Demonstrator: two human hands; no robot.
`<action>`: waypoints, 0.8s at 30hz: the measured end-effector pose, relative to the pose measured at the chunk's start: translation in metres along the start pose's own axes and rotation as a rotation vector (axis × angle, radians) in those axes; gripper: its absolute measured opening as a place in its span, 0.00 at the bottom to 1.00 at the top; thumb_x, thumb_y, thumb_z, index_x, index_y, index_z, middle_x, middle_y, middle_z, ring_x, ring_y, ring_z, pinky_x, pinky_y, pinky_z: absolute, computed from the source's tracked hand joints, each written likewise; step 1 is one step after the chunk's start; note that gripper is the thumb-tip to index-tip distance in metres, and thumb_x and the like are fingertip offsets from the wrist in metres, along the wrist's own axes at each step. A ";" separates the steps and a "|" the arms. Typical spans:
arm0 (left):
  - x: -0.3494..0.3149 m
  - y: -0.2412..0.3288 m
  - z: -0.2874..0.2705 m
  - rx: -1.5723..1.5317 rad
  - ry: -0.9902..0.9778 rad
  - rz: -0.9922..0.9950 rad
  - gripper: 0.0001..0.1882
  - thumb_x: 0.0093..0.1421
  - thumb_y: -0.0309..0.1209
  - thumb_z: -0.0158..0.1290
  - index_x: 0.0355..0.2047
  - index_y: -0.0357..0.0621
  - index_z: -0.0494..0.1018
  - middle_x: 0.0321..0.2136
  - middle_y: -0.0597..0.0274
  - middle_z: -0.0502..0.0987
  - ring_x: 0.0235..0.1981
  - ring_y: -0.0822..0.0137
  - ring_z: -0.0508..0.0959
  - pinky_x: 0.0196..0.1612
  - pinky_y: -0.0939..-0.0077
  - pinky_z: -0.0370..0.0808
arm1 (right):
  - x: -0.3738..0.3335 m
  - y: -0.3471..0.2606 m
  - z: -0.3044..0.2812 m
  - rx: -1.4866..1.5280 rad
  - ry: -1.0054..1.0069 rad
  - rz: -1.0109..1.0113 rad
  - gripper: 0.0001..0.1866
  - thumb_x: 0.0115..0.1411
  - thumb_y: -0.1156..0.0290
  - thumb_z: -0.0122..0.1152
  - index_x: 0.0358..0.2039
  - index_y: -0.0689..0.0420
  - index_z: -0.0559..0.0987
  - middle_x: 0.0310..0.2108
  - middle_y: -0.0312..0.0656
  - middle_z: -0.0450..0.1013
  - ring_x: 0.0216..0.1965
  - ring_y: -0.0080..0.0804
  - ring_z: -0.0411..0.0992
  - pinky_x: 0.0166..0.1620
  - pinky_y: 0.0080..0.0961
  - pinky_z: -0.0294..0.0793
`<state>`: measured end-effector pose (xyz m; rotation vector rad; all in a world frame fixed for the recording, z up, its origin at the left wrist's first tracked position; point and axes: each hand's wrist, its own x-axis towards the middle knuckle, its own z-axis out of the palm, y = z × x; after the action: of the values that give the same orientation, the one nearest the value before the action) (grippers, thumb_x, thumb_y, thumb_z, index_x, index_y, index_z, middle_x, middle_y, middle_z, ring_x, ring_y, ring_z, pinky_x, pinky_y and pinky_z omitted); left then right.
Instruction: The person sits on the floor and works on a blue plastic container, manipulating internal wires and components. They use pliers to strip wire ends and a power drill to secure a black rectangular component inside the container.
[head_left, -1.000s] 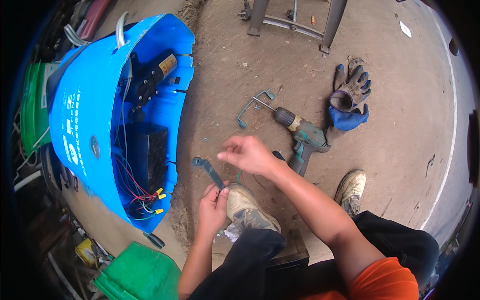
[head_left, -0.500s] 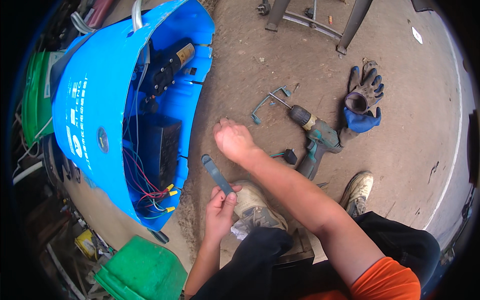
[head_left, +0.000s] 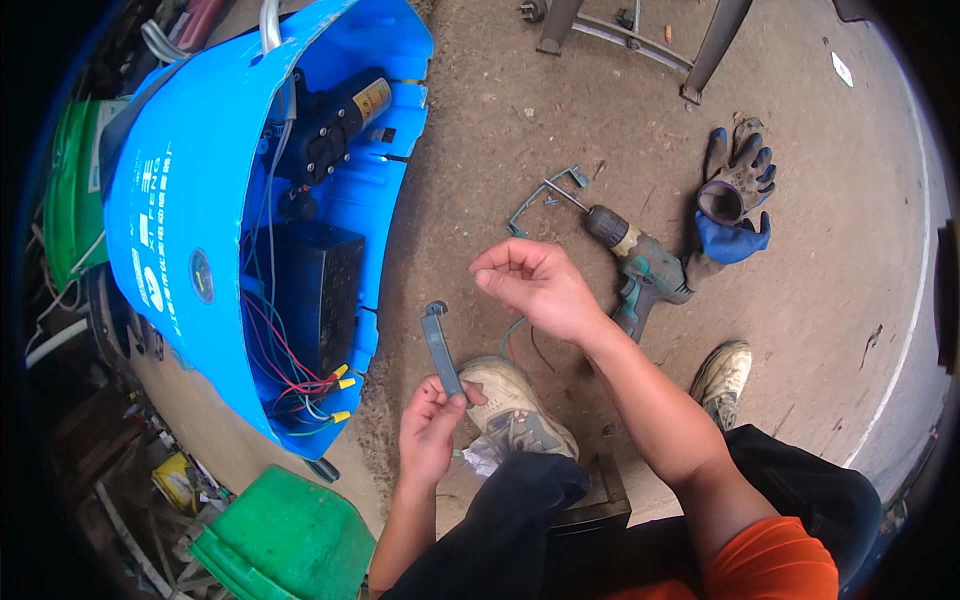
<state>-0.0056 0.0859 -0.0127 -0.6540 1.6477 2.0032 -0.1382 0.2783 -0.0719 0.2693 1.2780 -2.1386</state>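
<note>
Between the thumb and fingers of my left hand (head_left: 428, 428) is a narrow grey-blue metal bracket (head_left: 441, 350), held upright with its bent end up. My right hand (head_left: 540, 287) hovers up and to the right of it, fingers pinched together; whatever they grip, if anything, is too small to make out. A similar U-shaped bracket (head_left: 525, 205) lies on the ground beyond my right hand. Beside it rests a teal and black power drill (head_left: 655, 272), its long bit pointing at that bracket. To the left, an open blue plastic housing (head_left: 185, 215) contains a black box-shaped battery (head_left: 325, 300) and a black pump motor (head_left: 335, 125).
Red and green wires with yellow connectors (head_left: 341, 383) hang inside the housing's near end. Work gloves (head_left: 740, 185) lie right of the drill. A green plastic bin (head_left: 285, 540) stands near left, a metal stand's legs (head_left: 715, 50) far off. My shoes (head_left: 515, 405) flank the work area.
My right hand has moved right, away from the housing, and turned. The bracket in my left hand has been rotated, so its bent end now shows.
</note>
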 end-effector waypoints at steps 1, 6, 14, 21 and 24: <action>0.000 0.000 0.000 -0.021 0.006 0.020 0.06 0.67 0.24 0.46 0.43 0.38 0.68 0.39 0.56 0.77 0.43 0.69 0.75 0.54 0.71 0.68 | -0.005 0.000 0.001 0.045 -0.044 -0.021 0.08 0.62 0.71 0.64 0.38 0.62 0.79 0.28 0.30 0.75 0.29 0.15 0.71 0.33 0.16 0.71; -0.002 0.014 0.016 -0.169 0.008 -0.028 0.07 0.68 0.27 0.45 0.42 0.36 0.68 0.30 0.57 0.73 0.38 0.64 0.75 0.48 0.67 0.72 | -0.028 -0.020 0.013 -0.102 -0.394 -0.080 0.07 0.62 0.73 0.63 0.38 0.62 0.79 0.28 0.36 0.75 0.28 0.22 0.72 0.32 0.20 0.72; -0.004 0.027 0.024 -0.276 0.063 0.030 0.07 0.68 0.28 0.44 0.38 0.38 0.69 0.24 0.62 0.70 0.26 0.69 0.70 0.36 0.69 0.70 | -0.011 -0.015 -0.002 -0.331 0.240 -0.283 0.06 0.60 0.76 0.58 0.37 0.63 0.79 0.27 0.40 0.75 0.27 0.28 0.74 0.32 0.27 0.74; -0.012 0.027 0.010 0.384 0.229 0.320 0.11 0.68 0.36 0.52 0.35 0.39 0.70 0.23 0.67 0.72 0.21 0.80 0.64 0.24 0.84 0.60 | -0.031 -0.028 -0.015 0.143 -0.109 -0.051 0.08 0.62 0.77 0.62 0.42 0.64 0.79 0.30 0.35 0.77 0.31 0.17 0.73 0.36 0.17 0.74; -0.017 0.033 0.009 0.460 0.218 0.337 0.11 0.68 0.35 0.51 0.35 0.38 0.71 0.23 0.67 0.71 0.21 0.80 0.64 0.25 0.85 0.60 | -0.037 -0.032 -0.015 0.164 -0.166 -0.014 0.08 0.61 0.78 0.63 0.41 0.64 0.79 0.31 0.36 0.77 0.32 0.17 0.74 0.37 0.17 0.74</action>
<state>-0.0138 0.0885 0.0248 -0.4565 2.3822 1.7012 -0.1306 0.3170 -0.0390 0.1472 1.0161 -2.2298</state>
